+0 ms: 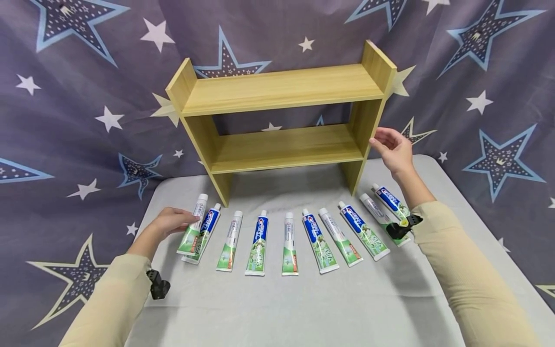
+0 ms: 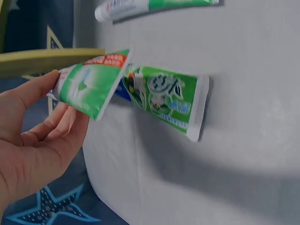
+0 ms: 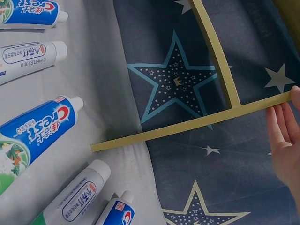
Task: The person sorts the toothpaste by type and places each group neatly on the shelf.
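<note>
Left hand [image 1: 171, 221] holds a toothpaste tube [image 1: 190, 237], right hand [image 1: 395, 153] grips a shelf [image 1: 286, 89]

Nearest, behind the two hands, come the beige sleeves [image 1: 464, 270], with a small black camera [image 1: 158, 285] at the left wrist. Between and in front of them spreads the table [image 1: 282, 313], covered in pale cloth.

The left hand pinches the white-and-green toothpaste tube between thumb and fingers. Directly beneath that tube, partly covered by it, lies a blue-and-green tube [image 1: 211, 222]; the left wrist view shows the held one tilted above it. From there a fanned row runs toward the right hand, white-and-green tubes [image 1: 289, 243] alternating with blue-and-green ones, nine on the table counting the covered one. Their white caps point away from the person; what is inside the tubes is hidden. The last two lie below the right wrist.

Farther off, between the hands and beyond the row, stands the wooden shelf, with an upper board and a lower board [image 1: 286, 147]. The right hand holds the edge of its right side panel [image 1: 366, 123], thumb at the front, fingers around the outside. Through the opening between the boards shows the star-patterned curtain [image 1: 260, 38], which hangs behind everything.
</note>
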Demonstrator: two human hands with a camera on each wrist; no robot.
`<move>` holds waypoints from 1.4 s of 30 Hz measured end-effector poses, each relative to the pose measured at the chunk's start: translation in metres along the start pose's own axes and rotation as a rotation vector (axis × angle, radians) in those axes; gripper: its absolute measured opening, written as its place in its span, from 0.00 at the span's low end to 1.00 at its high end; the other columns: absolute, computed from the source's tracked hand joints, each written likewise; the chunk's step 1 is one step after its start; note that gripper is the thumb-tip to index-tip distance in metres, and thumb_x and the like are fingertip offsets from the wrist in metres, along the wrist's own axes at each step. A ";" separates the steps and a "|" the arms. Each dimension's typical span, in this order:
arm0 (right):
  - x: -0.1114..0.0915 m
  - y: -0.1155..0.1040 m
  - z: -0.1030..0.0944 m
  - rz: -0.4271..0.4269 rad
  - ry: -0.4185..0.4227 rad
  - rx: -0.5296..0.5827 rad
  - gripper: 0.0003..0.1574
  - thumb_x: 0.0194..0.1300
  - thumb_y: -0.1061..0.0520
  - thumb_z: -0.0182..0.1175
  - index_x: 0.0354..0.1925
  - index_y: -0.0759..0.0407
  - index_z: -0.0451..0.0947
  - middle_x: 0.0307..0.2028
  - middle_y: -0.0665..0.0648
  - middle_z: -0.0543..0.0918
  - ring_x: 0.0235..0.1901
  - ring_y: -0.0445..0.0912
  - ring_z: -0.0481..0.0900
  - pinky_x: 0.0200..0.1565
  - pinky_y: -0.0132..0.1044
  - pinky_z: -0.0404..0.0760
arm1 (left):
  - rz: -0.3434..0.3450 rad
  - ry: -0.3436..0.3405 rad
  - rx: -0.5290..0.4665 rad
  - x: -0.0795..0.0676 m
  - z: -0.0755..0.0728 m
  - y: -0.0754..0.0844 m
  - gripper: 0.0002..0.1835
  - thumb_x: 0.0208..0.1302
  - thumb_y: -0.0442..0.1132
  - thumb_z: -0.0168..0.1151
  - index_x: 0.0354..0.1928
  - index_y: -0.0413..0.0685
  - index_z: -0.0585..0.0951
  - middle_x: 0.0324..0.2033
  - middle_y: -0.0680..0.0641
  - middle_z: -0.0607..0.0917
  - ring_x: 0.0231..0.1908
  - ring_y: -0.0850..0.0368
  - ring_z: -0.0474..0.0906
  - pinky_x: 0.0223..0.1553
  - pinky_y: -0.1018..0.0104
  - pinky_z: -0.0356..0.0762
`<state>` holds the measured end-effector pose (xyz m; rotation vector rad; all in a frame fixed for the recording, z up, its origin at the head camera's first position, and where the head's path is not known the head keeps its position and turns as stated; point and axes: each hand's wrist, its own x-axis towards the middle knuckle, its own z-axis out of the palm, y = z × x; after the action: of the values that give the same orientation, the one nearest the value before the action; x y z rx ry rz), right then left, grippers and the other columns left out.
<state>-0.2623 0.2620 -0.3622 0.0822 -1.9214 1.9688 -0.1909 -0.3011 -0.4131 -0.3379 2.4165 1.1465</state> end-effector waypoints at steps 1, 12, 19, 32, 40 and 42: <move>0.000 0.000 0.000 -0.001 -0.002 0.000 0.16 0.57 0.69 0.64 0.37 0.48 0.80 0.30 0.38 0.84 0.33 0.31 0.80 0.38 0.15 0.79 | 0.013 -0.025 -0.014 -0.002 0.001 0.002 0.31 0.62 0.46 0.63 0.57 0.26 0.72 0.45 0.45 0.82 0.37 0.67 0.77 0.54 0.62 0.81; -0.001 -0.002 0.000 0.028 -0.006 -0.054 0.15 0.58 0.66 0.66 0.39 0.48 0.80 0.31 0.37 0.83 0.34 0.31 0.79 0.38 0.15 0.78 | 0.016 -0.142 -0.148 -0.020 0.025 0.034 0.32 0.64 0.44 0.62 0.61 0.28 0.68 0.34 0.57 0.81 0.34 0.69 0.76 0.43 0.74 0.81; -0.001 0.000 0.000 0.032 -0.004 -0.056 0.15 0.58 0.66 0.65 0.39 0.48 0.80 0.30 0.36 0.83 0.34 0.31 0.79 0.38 0.15 0.78 | 0.028 -0.196 -0.191 -0.028 0.040 0.054 0.32 0.65 0.43 0.60 0.63 0.27 0.66 0.30 0.59 0.78 0.32 0.69 0.74 0.40 0.76 0.79; 0.000 -0.001 0.000 0.028 0.002 -0.059 0.15 0.58 0.66 0.65 0.38 0.46 0.79 0.30 0.36 0.83 0.34 0.30 0.79 0.38 0.14 0.78 | 0.110 -0.296 -0.227 -0.047 0.042 0.106 0.27 0.69 0.41 0.56 0.60 0.27 0.66 0.22 0.60 0.70 0.26 0.69 0.67 0.40 0.76 0.79; 0.000 -0.001 0.000 0.025 0.004 -0.059 0.15 0.58 0.66 0.65 0.38 0.46 0.79 0.30 0.36 0.83 0.33 0.30 0.79 0.38 0.15 0.78 | 0.111 -0.287 -0.228 -0.062 0.039 0.137 0.29 0.67 0.42 0.58 0.62 0.28 0.66 0.30 0.58 0.79 0.30 0.69 0.73 0.43 0.77 0.81; 0.000 -0.001 0.000 0.014 0.005 -0.055 0.15 0.58 0.67 0.65 0.37 0.46 0.79 0.30 0.36 0.83 0.33 0.30 0.79 0.37 0.15 0.78 | 0.116 -0.291 -0.237 -0.065 0.038 0.144 0.28 0.68 0.41 0.57 0.62 0.28 0.66 0.30 0.59 0.80 0.29 0.70 0.73 0.42 0.76 0.81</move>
<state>-0.2619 0.2617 -0.3616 0.0494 -1.9769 1.9215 -0.1802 -0.1795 -0.3058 -0.0951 2.0751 1.4305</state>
